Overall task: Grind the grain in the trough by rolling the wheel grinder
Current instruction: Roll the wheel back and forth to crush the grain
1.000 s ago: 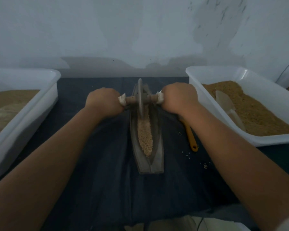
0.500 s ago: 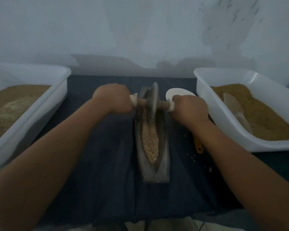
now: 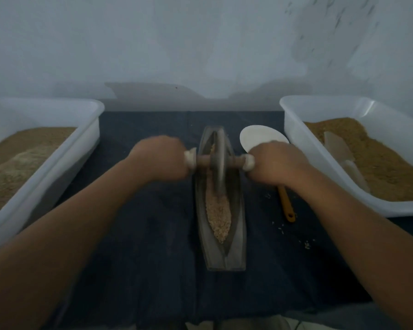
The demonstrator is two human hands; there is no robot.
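One camera sits on the person's head. It looks forward and down at the dark cloth. The trough lies close, right in the middle. The left tub and the right tub show at the sides, and the wall fills the top.

trough lies between two tubs, spoon just right.

Dim, flat blue-grey light w/ no glare; soft broad shadow low on wall, source not in view. Motion blur on left hand & wheel, right hand slightly less; whole pic soft, low contrast. Wide-angle bowing at edges: rims of left tub & right tub curve, forearms balloon twd btm corners.
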